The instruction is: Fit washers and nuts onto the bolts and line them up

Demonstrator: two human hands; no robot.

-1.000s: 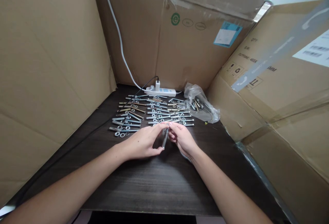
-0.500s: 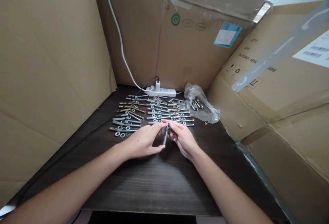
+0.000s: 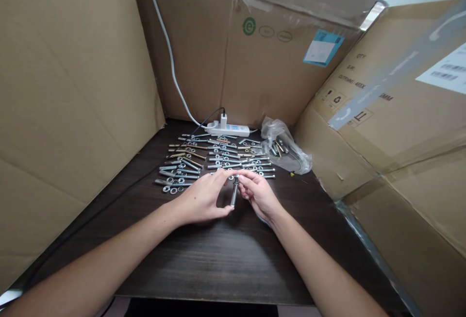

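A metal bolt (image 3: 233,195) stands almost upright between both hands over the dark wooden table (image 3: 218,258). My left hand (image 3: 202,198) pinches the bolt, thumb at its lower end and fingers curled near its top. Closed on the bolt's upper end from the right are the fingertips of my right hand (image 3: 257,193). Just beyond the hands lie rows of bolts, nuts and washers (image 3: 214,159) laid out on the table.
A clear plastic bag of bolts (image 3: 286,151) lies at the right of the rows. A white power strip (image 3: 228,129) with a plug and white cable sits at the table's back. Large cardboard boxes (image 3: 65,93) wall the table on the left, back and right.
The bolt has stayed between both hands. The fingers shifted slightly around its upper end; the hands barely moved.
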